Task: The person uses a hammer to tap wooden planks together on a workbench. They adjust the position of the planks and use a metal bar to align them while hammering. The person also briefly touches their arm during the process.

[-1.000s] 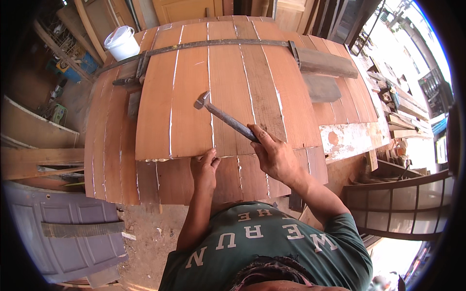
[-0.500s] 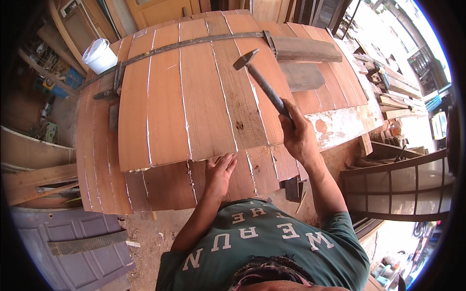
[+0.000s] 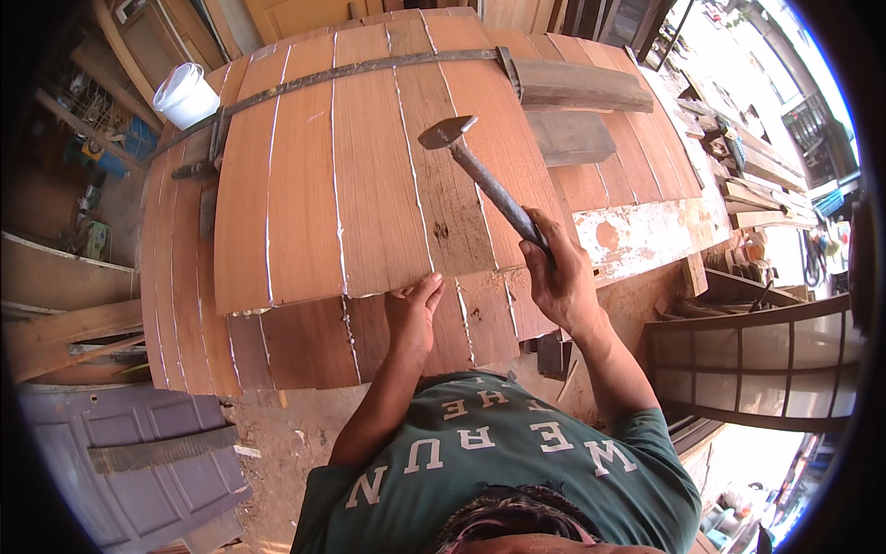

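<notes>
My right hand (image 3: pixel 563 282) is wrapped round the handle of a hammer (image 3: pixel 498 198). The hammer's metal head (image 3: pixel 448 133) is above a wooden panel (image 3: pixel 369 203) of glued boards with white glue lines along the joints. At the panel's near edge, my left hand (image 3: pixel 413 314) pinches the board ends close to a glue line, a fingertip on the edge and other fingers partly hidden. A long metal bar clamp (image 3: pixel 351 71) lies across the far part of the panel. Below it, a second glued panel (image 3: pixel 314 346) sticks out toward me.
A white bucket (image 3: pixel 187 97) stands at the far left. Thick wood blocks (image 3: pixel 581 85) lie right of the panel, at the clamp's end. A purple-grey panelled door (image 3: pixel 138 462) is at lower left, a glazed frame (image 3: pixel 748 365) at right. Stacked timber (image 3: pixel 766 166) lies beyond.
The hammer head has come lower and left, and its face has turned. My left hand's fingers have curled in more at the panel edge. The view has shifted slightly.
</notes>
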The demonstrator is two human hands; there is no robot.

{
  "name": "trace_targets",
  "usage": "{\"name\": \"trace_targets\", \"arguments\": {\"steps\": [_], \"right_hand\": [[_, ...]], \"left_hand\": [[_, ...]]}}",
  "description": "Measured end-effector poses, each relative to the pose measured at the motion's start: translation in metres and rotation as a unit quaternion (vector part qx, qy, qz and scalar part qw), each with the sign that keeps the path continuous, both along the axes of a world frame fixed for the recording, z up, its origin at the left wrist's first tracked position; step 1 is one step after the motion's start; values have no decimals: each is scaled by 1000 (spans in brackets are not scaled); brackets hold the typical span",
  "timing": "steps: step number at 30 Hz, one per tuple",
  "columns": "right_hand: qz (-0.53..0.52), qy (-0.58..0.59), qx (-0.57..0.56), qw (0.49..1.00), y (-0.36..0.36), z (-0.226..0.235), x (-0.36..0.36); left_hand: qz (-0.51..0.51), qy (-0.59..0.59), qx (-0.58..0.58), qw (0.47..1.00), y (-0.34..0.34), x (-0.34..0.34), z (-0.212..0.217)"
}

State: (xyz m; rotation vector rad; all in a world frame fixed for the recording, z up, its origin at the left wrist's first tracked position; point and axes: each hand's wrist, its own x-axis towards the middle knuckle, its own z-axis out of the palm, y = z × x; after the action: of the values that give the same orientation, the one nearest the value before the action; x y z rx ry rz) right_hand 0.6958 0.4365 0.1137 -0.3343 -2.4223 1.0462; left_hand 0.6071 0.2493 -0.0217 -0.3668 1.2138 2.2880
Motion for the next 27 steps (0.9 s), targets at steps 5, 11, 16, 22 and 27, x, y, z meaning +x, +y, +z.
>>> {"name": "trace_targets", "arguments": {"steps": [5,11,16,22,27], "right_hand": [[6,47,9,999,-6,-5,6],[93,-183,129,970,4,-27,-1],[49,7,-3,999,-7,-1,3],[81,-195,86,974,10,-29,7],[10,-51,8,999,27,-15,16]], "left_hand": [[5,-2,-13,1000,1,-2,-1],[-8,-8,-4,1000,0,-3,-3],[0,7,12,1000,0,-2,-12],[-18,-9,13,1000,-1,-2,-10],[-5,-3,49,999,-3,9,-24]]}}
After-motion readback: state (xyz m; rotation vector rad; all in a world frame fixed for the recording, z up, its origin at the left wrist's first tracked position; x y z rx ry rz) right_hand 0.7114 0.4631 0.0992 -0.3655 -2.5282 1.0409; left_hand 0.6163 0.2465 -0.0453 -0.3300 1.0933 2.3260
